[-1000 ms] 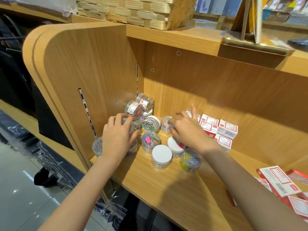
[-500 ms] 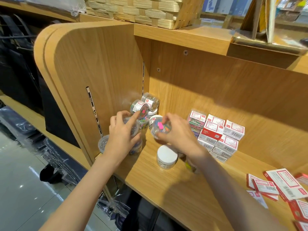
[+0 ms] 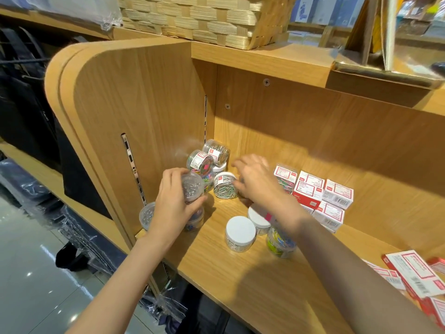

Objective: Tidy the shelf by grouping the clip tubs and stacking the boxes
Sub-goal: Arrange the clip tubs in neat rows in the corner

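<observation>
The left hand (image 3: 174, 203), which a second ago lay flat over the tubs at the shelf's left edge, now curls its grip around a clear tub of silver clips (image 3: 192, 188) and holds it raised above the lower tub. The right hand (image 3: 255, 180) has moved from the middle cluster toward the back corner; the pink-marked tub it lifted half a second ago is no longer visible in its fingers, which now touch a white-capped tub of clips (image 3: 225, 188) lying on its side beside the corner stack.
</observation>
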The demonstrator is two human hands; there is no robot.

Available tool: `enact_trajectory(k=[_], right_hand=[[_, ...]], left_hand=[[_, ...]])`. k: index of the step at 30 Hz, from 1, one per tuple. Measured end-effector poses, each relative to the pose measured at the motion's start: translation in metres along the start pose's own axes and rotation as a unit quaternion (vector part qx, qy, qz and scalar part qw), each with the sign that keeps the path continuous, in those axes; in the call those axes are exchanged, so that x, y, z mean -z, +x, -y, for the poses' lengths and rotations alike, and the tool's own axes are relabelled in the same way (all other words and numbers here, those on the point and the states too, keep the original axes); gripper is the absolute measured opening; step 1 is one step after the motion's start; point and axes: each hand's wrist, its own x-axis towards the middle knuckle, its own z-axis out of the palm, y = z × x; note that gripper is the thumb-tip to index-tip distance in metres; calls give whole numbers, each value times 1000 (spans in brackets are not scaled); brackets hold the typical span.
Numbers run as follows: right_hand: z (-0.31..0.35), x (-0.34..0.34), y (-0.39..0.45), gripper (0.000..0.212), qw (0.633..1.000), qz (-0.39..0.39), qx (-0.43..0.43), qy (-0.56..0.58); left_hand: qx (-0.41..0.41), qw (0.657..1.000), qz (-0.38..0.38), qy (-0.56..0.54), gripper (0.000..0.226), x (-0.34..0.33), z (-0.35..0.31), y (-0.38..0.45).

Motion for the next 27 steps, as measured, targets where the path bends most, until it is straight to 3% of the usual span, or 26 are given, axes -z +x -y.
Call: enact_trajectory(k=[4,10,13,15,19,23,27], right_hand=[[16,-19,10,38,998,65,19,-4],[14,-28,-11,43,993,11,80,90],[11,-24,-20,43,977,75,68,185],[8,-15,-23,31,966,122,52,221],[-2,12,-42,22,975,116,13,188],[-18,23,-64,31,975,210,-3,78],[-16,10,-70,39,965,233,-37,119]], left_hand=[[-16,1000,5,10,58,1,7,-1],[-17,1000,4,20,57,4,13,-5],[-17,1000,6,21,57,3,13,-7],[-19,1000,2,25,57,2,13,-9],[-20,999,1,25,57,2,13,-10],[-22,999,7,26,56,2,15,-10],[-12,1000,13,26,56,1,13,-9]])
